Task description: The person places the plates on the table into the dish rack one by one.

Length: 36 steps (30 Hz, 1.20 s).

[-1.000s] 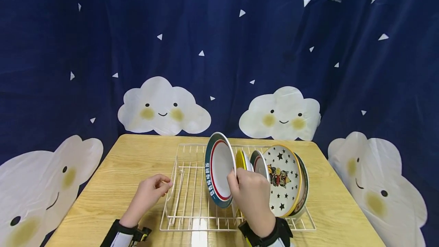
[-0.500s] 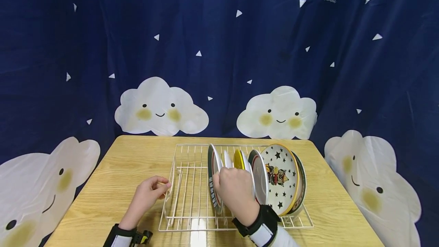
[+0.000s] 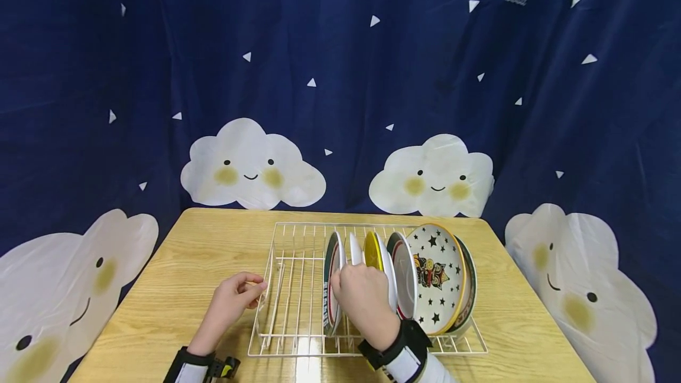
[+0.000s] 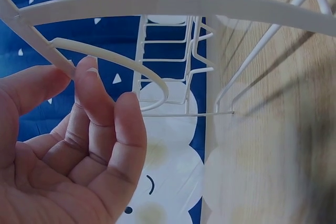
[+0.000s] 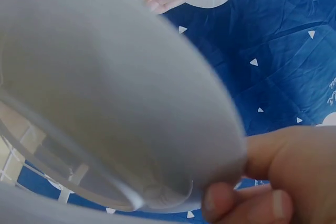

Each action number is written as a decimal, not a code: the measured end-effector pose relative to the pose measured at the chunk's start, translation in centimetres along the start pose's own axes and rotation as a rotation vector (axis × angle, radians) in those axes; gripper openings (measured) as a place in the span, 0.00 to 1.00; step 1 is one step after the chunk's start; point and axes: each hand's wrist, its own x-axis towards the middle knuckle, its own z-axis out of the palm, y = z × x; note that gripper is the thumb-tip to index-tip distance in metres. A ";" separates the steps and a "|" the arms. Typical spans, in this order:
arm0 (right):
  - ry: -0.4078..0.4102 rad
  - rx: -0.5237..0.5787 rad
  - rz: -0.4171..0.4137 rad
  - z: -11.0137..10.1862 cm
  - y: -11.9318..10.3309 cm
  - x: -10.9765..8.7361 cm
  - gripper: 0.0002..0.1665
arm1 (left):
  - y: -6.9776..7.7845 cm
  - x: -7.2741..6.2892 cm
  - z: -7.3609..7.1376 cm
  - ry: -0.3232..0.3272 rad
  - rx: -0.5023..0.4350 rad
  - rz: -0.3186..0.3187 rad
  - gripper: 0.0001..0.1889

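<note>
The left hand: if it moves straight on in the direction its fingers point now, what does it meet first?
The left hand already touches the white wire dish rack at its left end wall. Straight on to the right lie bare rack wires, then probably the green-rimmed plate gripped by the right hand; depth is unclear.

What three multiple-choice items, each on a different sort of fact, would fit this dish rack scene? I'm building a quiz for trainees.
1. Where does the green-rimmed plate stand?
A. left of the other dishes in the rack
B. flat on the table
C. right end of the rack

2. What colour is the dish rack?
A. black
B. white
C. red

3. What is the left hand doing?
A. lifting a plate
B. lying flat on the table
C. holding the rack's left end

Answers: 1 A, the right hand grips it upright there; 2 B, white wires; 3 C, fingers on the wire.
</note>
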 end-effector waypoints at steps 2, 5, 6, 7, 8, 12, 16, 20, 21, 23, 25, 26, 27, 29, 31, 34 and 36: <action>-0.029 -0.001 0.016 0.0 0.1 -0.1 0.29 | 0.0 0.0 0.1 -0.001 -0.004 -0.004 0.15; -0.061 0.001 0.036 0.0 0.1 -0.2 0.30 | 0.1 0.0 0.1 -0.002 -0.007 -0.009 0.15; -0.068 0.001 0.043 0.0 0.1 -0.3 0.30 | 0.1 -0.1 0.1 -0.002 -0.010 -0.008 0.15; -0.075 0.002 0.046 0.0 0.1 -0.4 0.30 | 0.1 -0.1 0.2 -0.002 -0.014 -0.011 0.15; -0.082 0.002 0.050 -0.1 0.1 -0.5 0.31 | 0.1 -0.1 0.2 -0.001 -0.016 -0.011 0.16; -0.100 0.009 0.045 -0.4 0.2 -1.0 0.33 | 0.0 -0.1 0.3 0.000 -0.032 -0.019 0.16; -0.103 0.064 0.027 -0.8 0.5 -1.5 0.31 | -0.4 0.1 0.3 0.003 -0.057 -0.040 0.16; -0.129 0.180 0.006 -1.3 1.2 -1.9 0.28 | -0.7 0.1 0.3 0.013 -0.079 -0.042 0.15; -0.116 0.217 -0.014 -1.4 1.5 -2.1 0.26 | -0.7 0.2 0.3 0.016 -0.084 -0.042 0.15; -0.065 0.294 -0.064 -1.6 2.3 -2.5 0.25 | -0.7 0.1 0.3 0.023 -0.086 -0.039 0.15; 0.030 0.375 -0.137 -1.7 3.2 -2.9 0.21 | -0.7 0.0 0.3 0.031 -0.085 -0.040 0.15; 0.086 0.423 -0.178 -1.7 3.8 -3.2 0.19 | -0.8 0.0 0.3 0.036 -0.077 -0.041 0.15; 0.143 0.469 -0.218 -1.7 4.5 -3.5 0.17 | -0.8 -0.1 0.4 0.041 -0.072 -0.042 0.15; 0.246 0.533 -0.273 -1.8 6.1 -4.1 0.15 | -0.9 -0.3 0.4 0.049 -0.055 -0.033 0.16; 0.340 0.569 -0.300 -2.0 7.9 -4.7 0.16 | -1.0 -0.4 0.4 0.057 -0.046 -0.032 0.16; 0.457 0.547 -0.257 -2.4 10.6 -5.7 0.21 | -1.2 -0.7 0.4 0.065 -0.046 -0.032 0.15; 0.502 0.501 -0.187 -2.7 12.4 -6.6 0.24 | -1.4 -0.9 0.3 0.067 -0.044 -0.042 0.15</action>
